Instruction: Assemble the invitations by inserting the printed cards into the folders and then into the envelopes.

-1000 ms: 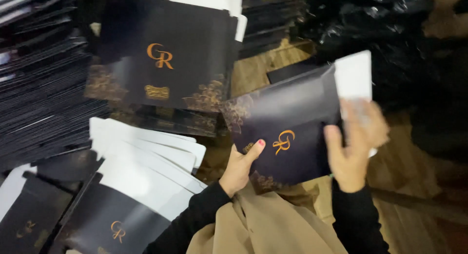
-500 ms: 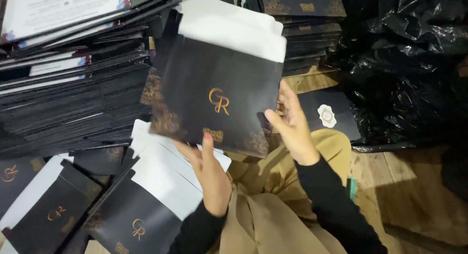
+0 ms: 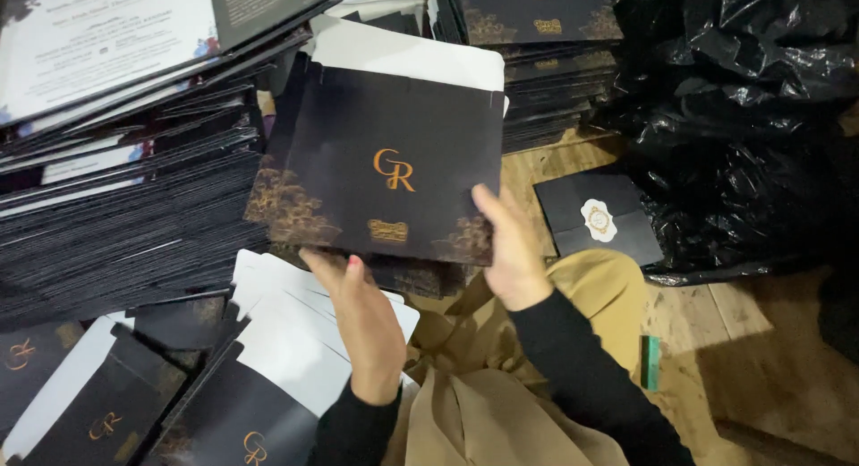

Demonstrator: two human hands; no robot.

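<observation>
Wood floor (image 3: 743, 341), black envelope (image 3: 385, 162) btwn both hands' fingers (image 3: 488, 206), bottom edge pinched

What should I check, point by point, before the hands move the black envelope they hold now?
1. Left hand supports the black envelope at its lower edge: ok.
2. Right hand grips the lower right corner, thumb on the printed face: ok.
3. White flap at the top stands open, not folded down: ok.
4. Envelope face flat, no crease visible: ok.
5. Whether a card is inside: cannot tell.
6. Black stack to the left sits close to the envelope's left edge; little room there: not ok.
</observation>
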